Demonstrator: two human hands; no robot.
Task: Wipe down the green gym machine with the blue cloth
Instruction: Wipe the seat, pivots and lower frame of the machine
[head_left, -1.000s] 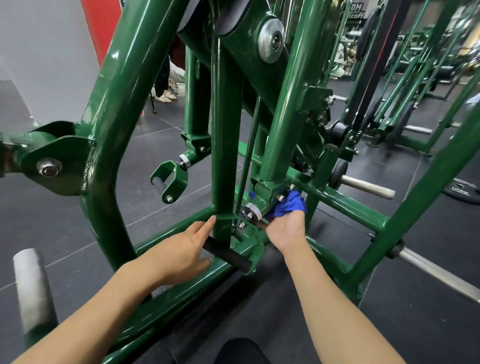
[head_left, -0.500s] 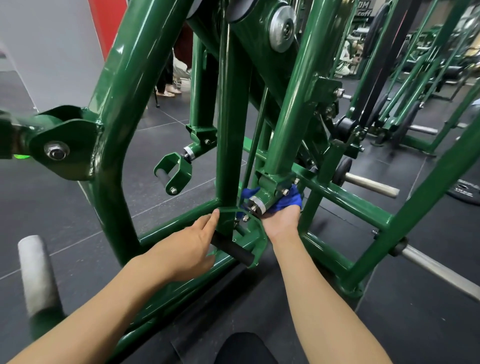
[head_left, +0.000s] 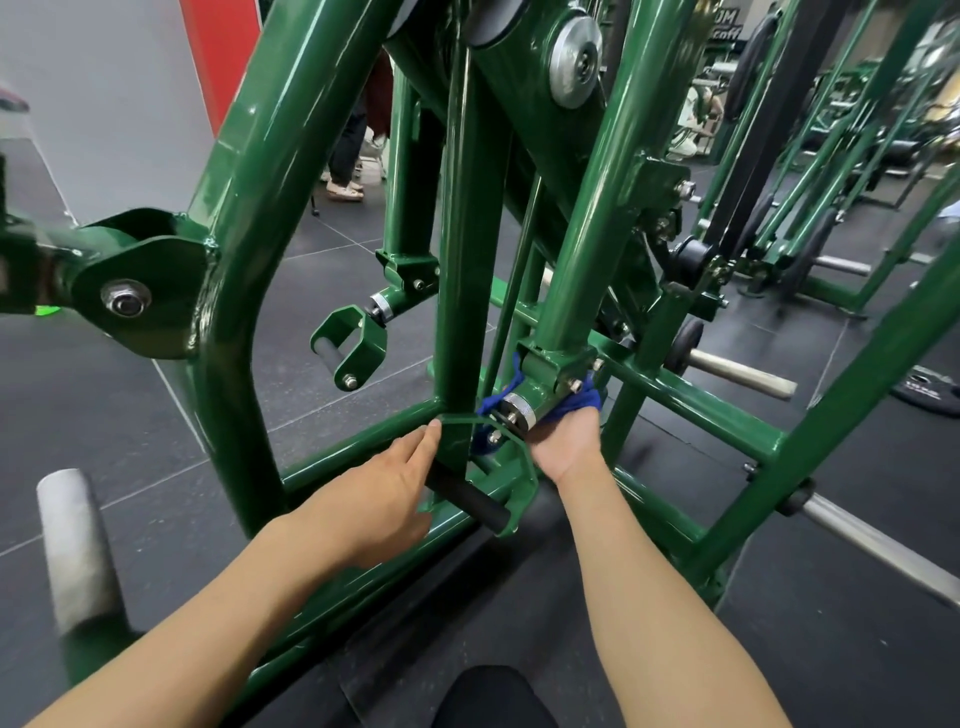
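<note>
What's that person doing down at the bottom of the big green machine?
A person is cleaning the green gym machine. The right hand holds a blue cloth pushed up under a bolted pivot joint low on the frame. The left hand rests, fingers straight, against the upright post beside a black handle grip.

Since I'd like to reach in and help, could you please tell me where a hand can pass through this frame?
Free: the gap between the bent tube and the centre post, holding only the hanging bracket; also floor right of the sloping tube. Crowded: the pivot, where the right hand grips the blue cloth and the left hand touches the post.
</note>
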